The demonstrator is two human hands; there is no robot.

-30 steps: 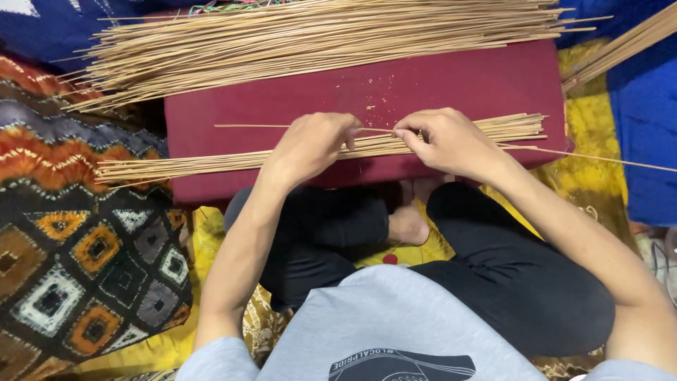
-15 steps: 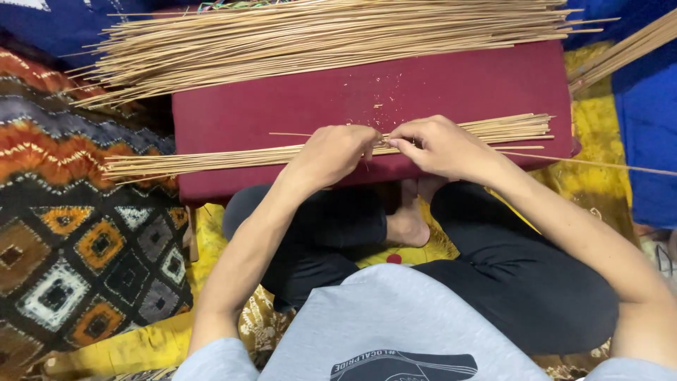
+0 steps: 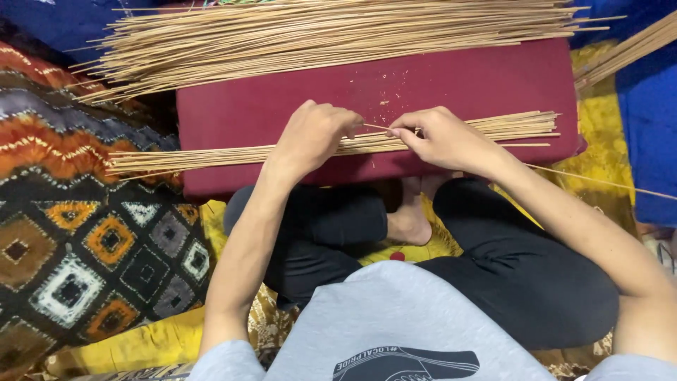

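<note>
A dark red cushion (image 3: pixel 458 81) lies across my lap area, strewn with small wood shavings. Along its near edge rests a small bundle of thin bamboo sticks (image 3: pixel 211 156). My left hand (image 3: pixel 314 134) and my right hand (image 3: pixel 441 137) sit above this bundle, close together, both pinching one thin stick (image 3: pixel 377 128) that spans the gap between them. The stick's long end (image 3: pixel 599 181) trails out to the right past my right forearm. Whether the left hand holds a tool is hidden.
A large pile of long bamboo sticks (image 3: pixel 317 35) lies along the cushion's far edge. More sticks (image 3: pixel 627 48) lean in at the upper right over blue cloth (image 3: pixel 649 127). A patterned fabric (image 3: pixel 77 233) lies at left, yellow cloth (image 3: pixel 141 339) under my crossed legs.
The single stick has slid rightward through my hands: its left end, sticking far out past the left hand a second ago, now sits between the hands. Both hands shifted slightly.
</note>
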